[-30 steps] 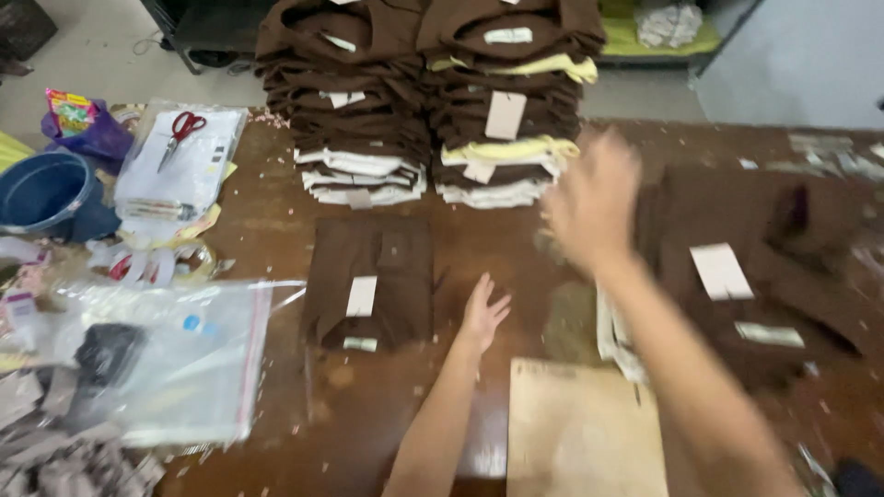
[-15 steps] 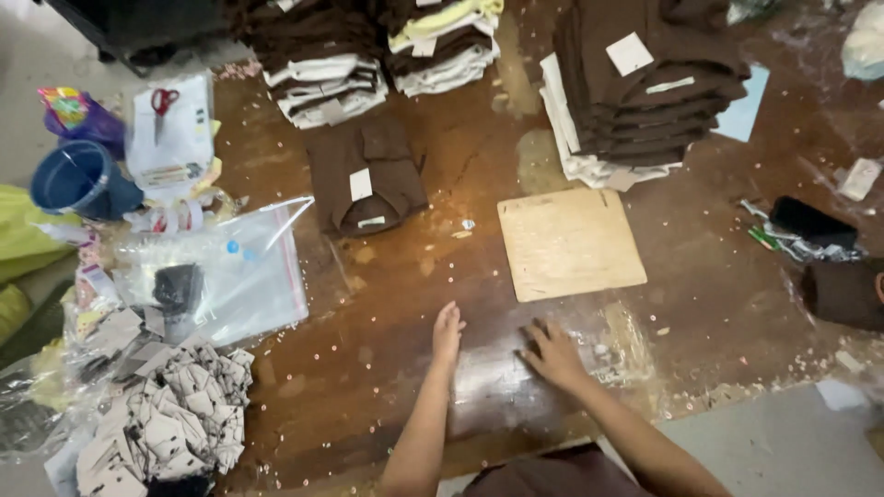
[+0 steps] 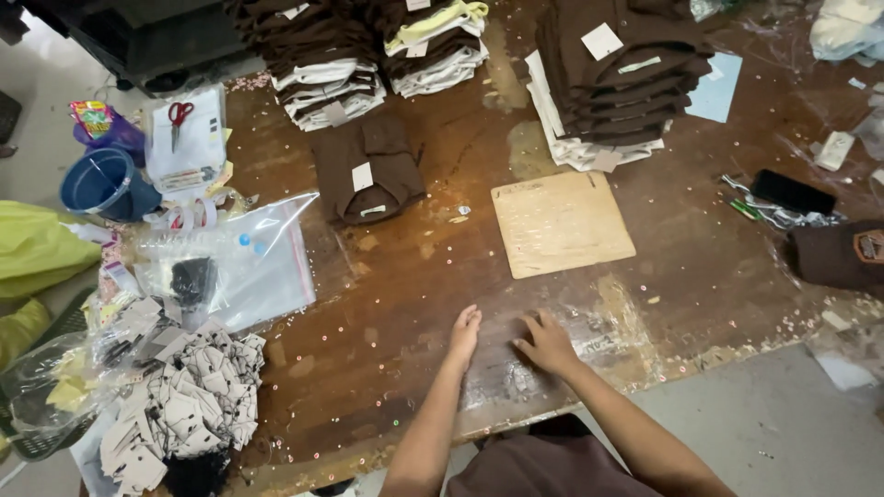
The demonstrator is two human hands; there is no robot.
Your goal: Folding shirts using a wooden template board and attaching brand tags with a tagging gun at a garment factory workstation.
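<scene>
We are resting both hands flat on a worn wooden worktable (image 3: pixel 387 304), near its front edge. Our left hand (image 3: pixel 465 332) is lying palm down with the fingers pressed together, holding nothing. Our right hand (image 3: pixel 547 342), just beside it, is lying with the fingers slightly spread on the bare tabletop, also holding nothing. Beyond the right hand, a light wooden folding board (image 3: pixel 561 223) is lying flat on the table. Farther out past the left hand, a single folded brown shirt (image 3: pixel 368 168) with a white tag is sitting apart from the piles. Beyond both, stacks of folded brown shirts (image 3: pixel 615 78) are lining the far side. Off to the left of our left hand, a clear zip bag (image 3: pixel 262 267) and a heap of cardboard tags (image 3: pixel 180 396) are crowding the table's end, near a blue bucket (image 3: pixel 103 182) and red-handled scissors (image 3: pixel 180 118). Far to the right, a black phone (image 3: pixel 793 191) is lying on the table.
</scene>
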